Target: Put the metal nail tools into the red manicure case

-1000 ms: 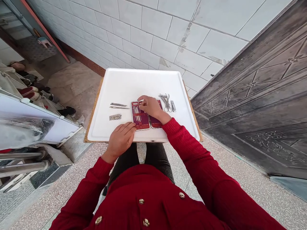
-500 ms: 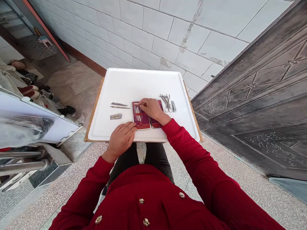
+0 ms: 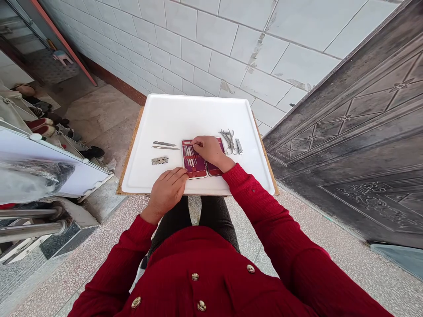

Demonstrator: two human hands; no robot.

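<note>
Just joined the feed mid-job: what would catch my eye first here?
A dark red open case lies at the near middle of a white tray. The right hand pinches at its far edge, and the left hand rests at its near left corner. Loose steel tools lie either side: thin files to the left, scissors and a clipper to the right.

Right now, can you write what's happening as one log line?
left hand: rests at red case near edge | right hand: fingertips at case top, on tools | loose metal tools beside | white tray
</note>
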